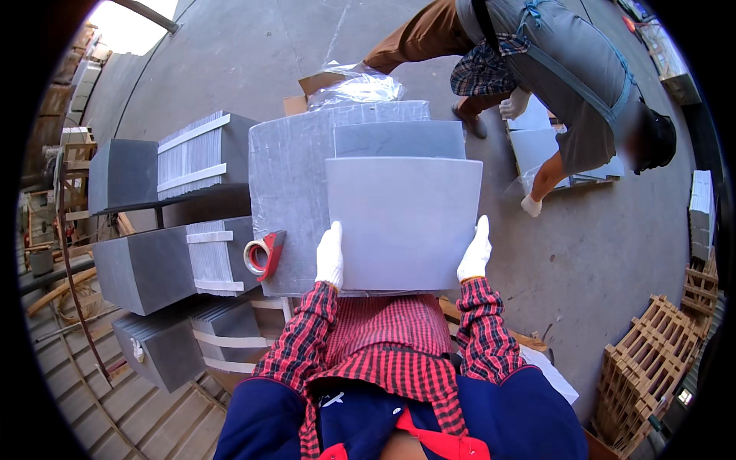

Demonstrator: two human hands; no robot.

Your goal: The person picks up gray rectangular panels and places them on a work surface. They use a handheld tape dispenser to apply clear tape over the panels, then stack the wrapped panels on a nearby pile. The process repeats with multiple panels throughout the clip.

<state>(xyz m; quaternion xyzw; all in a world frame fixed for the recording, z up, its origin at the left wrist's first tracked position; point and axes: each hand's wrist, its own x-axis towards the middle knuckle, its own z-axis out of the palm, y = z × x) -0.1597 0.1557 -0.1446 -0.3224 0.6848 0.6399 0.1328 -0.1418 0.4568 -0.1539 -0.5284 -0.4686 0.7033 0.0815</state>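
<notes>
And here are both hands in white gloves, the left hand (330,256) on one side edge and the right hand (475,253) on the other, clamping the pale grey slab (405,222) between them, fingers extended along its sides. It sits over the plastic-wrapped surface (287,161), overlapping a darker slab (399,140) behind; whether it is lifted clear, I can't tell. Stiff by the look of it, probably fairly heavy, with a smooth face that could slide against glove fabric. Corners look the likeliest to chip, so opposite side edges, level with each other, seem the sound hold.
</notes>
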